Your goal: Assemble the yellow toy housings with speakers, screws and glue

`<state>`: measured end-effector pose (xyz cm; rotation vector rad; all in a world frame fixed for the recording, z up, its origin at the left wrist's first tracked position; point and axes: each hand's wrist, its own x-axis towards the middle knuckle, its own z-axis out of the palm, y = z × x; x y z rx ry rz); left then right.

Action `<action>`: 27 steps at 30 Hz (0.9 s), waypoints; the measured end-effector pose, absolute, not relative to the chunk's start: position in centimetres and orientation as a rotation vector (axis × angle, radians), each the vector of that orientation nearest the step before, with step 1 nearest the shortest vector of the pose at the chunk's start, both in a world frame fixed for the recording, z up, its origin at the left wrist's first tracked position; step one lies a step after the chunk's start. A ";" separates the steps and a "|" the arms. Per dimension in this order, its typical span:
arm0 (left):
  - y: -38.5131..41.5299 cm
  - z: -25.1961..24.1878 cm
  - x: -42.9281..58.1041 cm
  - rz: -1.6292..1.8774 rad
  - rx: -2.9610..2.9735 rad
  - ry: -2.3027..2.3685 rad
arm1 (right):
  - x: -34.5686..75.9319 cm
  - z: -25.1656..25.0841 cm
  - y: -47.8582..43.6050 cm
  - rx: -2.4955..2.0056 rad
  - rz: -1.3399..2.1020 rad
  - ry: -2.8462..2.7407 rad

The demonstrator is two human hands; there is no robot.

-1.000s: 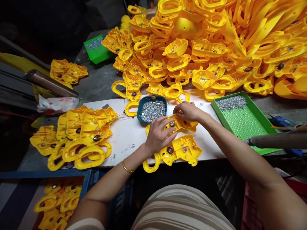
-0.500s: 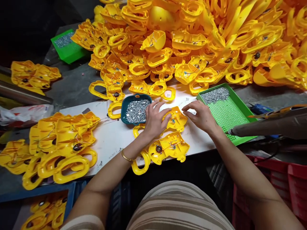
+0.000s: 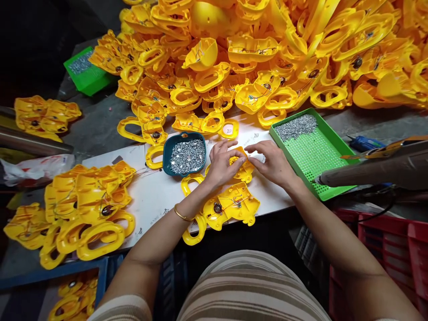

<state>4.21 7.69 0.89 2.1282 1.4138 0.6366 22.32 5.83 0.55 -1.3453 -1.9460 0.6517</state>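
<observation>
My left hand [image 3: 223, 164] is over the upper yellow plastic shell half [image 3: 246, 171], its thumb and forefinger drawn together beside the other hand. From the right, my right hand [image 3: 272, 161] meets it with thumb and forefinger curled in a pinch at the shell's edge. Whatever either pinch holds is too small to make out. Closer to me lies a second yellow shell half [image 3: 230, 206] with a round speaker, wires and a handle loop. Left of my hands stands a dark teal tray [image 3: 166, 154] heaped with small silvery screws [image 3: 187, 157].
A perforated green tray [image 3: 302, 160] with small metal parts is at the right, near a dark pole [image 3: 364, 176] and a blue tool [image 3: 366, 142]. Stacked yellow shells [image 3: 93, 196] lie left; a big pile [image 3: 214, 67] fills the back. Another green tray [image 3: 88, 80] stands far left.
My hands have come closer together over the upper shell. The left thumb and forefinger have closed up, and the right hand has shifted left. The whole view has moved slightly.
</observation>
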 end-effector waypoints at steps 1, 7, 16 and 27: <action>7.7 0.9 4.3 0.641 2.117 1.428 | 22.4 0.3 5.7 -1.351 0.719 -1.905; 7.7 0.5 4.3 0.621 2.020 1.503 | 23.7 -0.9 4.8 -1.312 1.007 -1.652; 7.6 0.6 4.8 0.560 1.963 1.552 | 22.6 -1.8 4.6 -1.410 1.202 -1.636; 7.6 0.9 5.3 0.501 1.953 1.551 | 22.3 -2.4 3.9 -1.385 1.242 -1.606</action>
